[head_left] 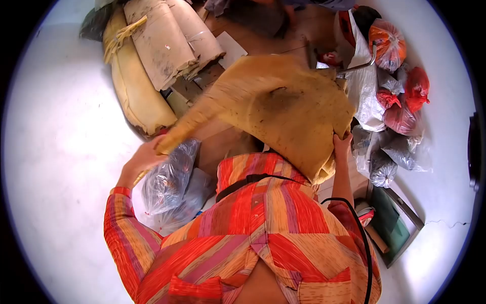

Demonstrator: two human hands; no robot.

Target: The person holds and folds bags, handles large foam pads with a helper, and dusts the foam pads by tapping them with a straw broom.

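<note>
White walls (439, 96) are boxing in both sides, light (50, 162) kinda glaring off the left one. A thin crack (446, 222) is running along the right one, and brown floor (210, 144) is peeking through.

Bright glare bleaches the smooth white wall (61, 126) at left on my remote feed; blur smears the tan, dark-stained, floppy sheet (291, 106); fisheye distortion bows the black-cornered edges.

Motion blur obscures the yellow-brown sheet (289, 111) toward nine o'clock; its four-o'clock edge partly hides the right hand (342, 146). The frame's top truncates rolls (159, 43) at eleven o'clock. The bag (171, 177) at eight o'clock has indistinct contents.
</note>
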